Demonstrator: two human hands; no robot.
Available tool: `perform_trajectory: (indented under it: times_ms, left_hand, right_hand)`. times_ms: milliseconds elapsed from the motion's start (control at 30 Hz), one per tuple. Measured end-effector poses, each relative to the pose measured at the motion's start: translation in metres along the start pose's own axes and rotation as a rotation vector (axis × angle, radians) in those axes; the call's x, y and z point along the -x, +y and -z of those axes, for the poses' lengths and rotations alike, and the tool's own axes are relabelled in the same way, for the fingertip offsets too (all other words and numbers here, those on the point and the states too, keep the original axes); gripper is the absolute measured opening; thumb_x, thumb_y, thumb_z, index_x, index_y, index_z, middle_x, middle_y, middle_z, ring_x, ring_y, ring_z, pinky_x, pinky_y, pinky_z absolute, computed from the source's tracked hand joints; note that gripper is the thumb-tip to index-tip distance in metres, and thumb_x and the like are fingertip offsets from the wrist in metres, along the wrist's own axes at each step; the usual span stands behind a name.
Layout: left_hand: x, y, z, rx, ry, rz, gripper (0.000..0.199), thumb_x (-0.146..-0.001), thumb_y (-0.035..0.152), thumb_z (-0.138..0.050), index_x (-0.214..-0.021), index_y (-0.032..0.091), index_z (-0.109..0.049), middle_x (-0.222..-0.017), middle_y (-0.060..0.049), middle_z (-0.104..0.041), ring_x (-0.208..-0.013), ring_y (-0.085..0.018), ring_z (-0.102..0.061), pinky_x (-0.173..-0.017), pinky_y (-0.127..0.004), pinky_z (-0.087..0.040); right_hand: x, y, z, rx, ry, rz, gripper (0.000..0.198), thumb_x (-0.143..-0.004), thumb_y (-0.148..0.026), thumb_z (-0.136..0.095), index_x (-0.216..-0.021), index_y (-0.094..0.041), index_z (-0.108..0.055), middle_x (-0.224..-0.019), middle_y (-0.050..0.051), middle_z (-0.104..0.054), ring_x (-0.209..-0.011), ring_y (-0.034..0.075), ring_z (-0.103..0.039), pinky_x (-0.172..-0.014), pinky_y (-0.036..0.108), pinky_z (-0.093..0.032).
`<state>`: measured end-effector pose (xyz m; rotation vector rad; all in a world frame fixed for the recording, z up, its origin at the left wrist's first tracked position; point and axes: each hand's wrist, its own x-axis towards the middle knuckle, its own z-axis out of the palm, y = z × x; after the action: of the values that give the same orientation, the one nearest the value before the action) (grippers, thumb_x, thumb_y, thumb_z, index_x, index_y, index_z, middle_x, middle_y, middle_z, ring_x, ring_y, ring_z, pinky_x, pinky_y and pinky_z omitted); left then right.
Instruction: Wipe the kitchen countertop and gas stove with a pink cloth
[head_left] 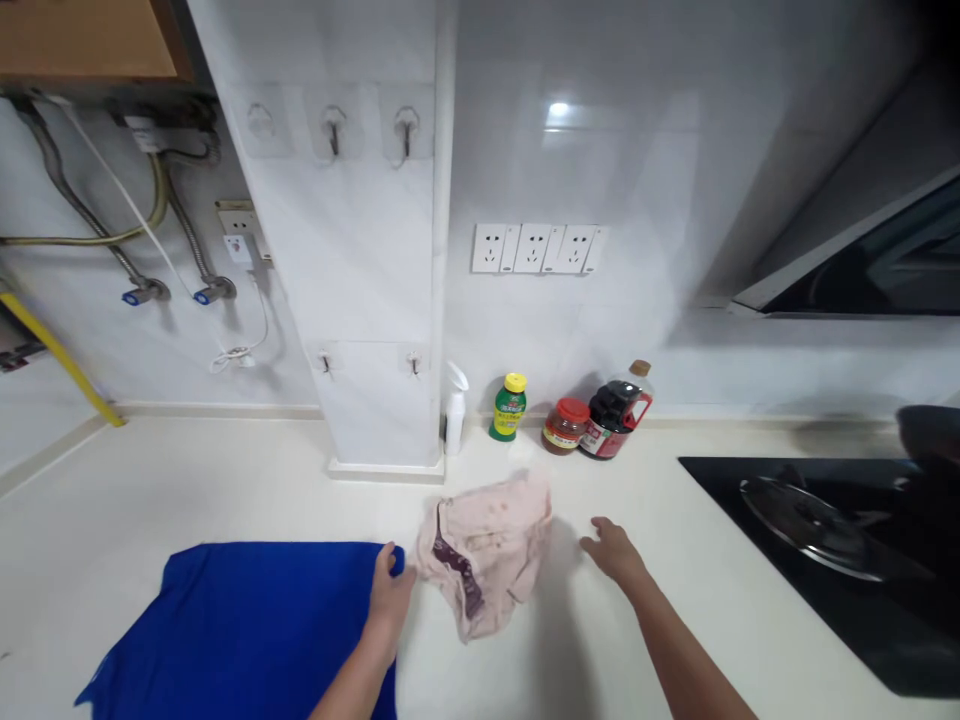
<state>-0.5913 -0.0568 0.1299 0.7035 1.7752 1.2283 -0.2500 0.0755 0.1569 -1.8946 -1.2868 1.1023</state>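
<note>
A pale pink garment [499, 530] with a dark purple patterned band lies crumpled in the middle of the counter, its exact kind hard to make out. My left hand [390, 595] is just left of it, over the right edge of a blue cloth garment [255, 630], thumb and finger apart and nothing visible between them. To the right of the pink garment, my right hand [615, 553] hovers above the counter with its fingers parted, separated from the garment by a small gap. The blue garment is spread flat, its lower part cut off by the frame.
Along the wall stand a white spray bottle [455, 410], a green bottle with a yellow cap [509, 408], a red-lidded jar [565, 427] and a dark sauce bottle [611, 415]. At right, a glass pot lid [810, 525] rests on the black cooktop [847, 620]. A wall pillar [375, 420] juts out.
</note>
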Motion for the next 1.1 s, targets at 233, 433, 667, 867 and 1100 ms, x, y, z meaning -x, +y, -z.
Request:
perform_trajectory:
  times_ms: [233,433,667,867,1100]
  left_hand:
    - [0.016,-0.028,-0.067,-0.431,0.031,-0.484,0.041,-0.086,0.025,-0.049,-0.123,0.021,-0.067,-0.149,-0.012,-0.053,-0.143,-0.025,-0.043,-0.121,-0.049,-0.031]
    - [0.002,-0.043,-0.127,-0.962,-0.024,-0.543,0.059,-0.092,0.036,-0.052,-0.149,0.025,-0.045,-0.161,-0.012,-0.039,-0.151,-0.035,-0.029,-0.121,-0.064,-0.02]
    - [0.047,-0.085,-0.087,-1.167,-0.053,-0.587,0.053,-0.096,0.032,-0.047,-0.148,0.037,-0.044,-0.162,-0.004,-0.037,-0.151,-0.032,-0.031,-0.12,-0.058,-0.028]
    - [0.084,-0.083,-0.053,-1.219,-0.024,-0.347,0.057,-0.087,0.016,-0.048,-0.14,0.032,-0.056,-0.158,-0.005,-0.044,-0.149,-0.032,-0.036,-0.119,-0.06,-0.03]
    - [0.055,-0.071,-0.096,-1.188,0.218,-0.453,0.056,-0.097,0.037,-0.042,-0.152,0.03,-0.04,-0.158,-0.009,-0.045,-0.149,-0.032,-0.033,-0.117,-0.059,-0.03]
  right_hand:
    - [-0.009,0.003,-0.069,-0.481,-0.458,0.022,0.053,-0.074,-0.043,-0.067,-0.122,-0.023,-0.053,-0.088,0.003,-0.071,-0.063,0.016,-0.064,-0.057,0.028,-0.048]
    - [-0.017,0.003,-0.134,-0.965,-0.872,-0.236,0.044,-0.072,-0.049,-0.081,-0.101,-0.022,-0.062,-0.104,0.009,-0.074,-0.094,0.02,-0.071,-0.086,0.036,-0.054]
    - [-0.059,0.076,-0.051,-0.827,-0.986,-0.292,0.054,-0.074,-0.057,-0.078,-0.114,-0.023,-0.064,-0.136,0.016,-0.063,-0.126,0.028,-0.061,-0.109,0.043,-0.043]
    - [-0.098,0.068,-0.031,-0.105,-0.561,0.066,0.056,-0.085,-0.056,-0.054,-0.125,-0.016,-0.059,-0.125,0.021,-0.067,-0.121,0.033,-0.063,-0.106,0.049,-0.047]
    - [-0.029,0.056,-0.115,0.782,-0.272,0.707,0.064,-0.093,-0.048,-0.042,-0.151,-0.021,-0.046,-0.163,0.014,-0.03,-0.153,0.04,-0.016,-0.118,0.068,-0.012]
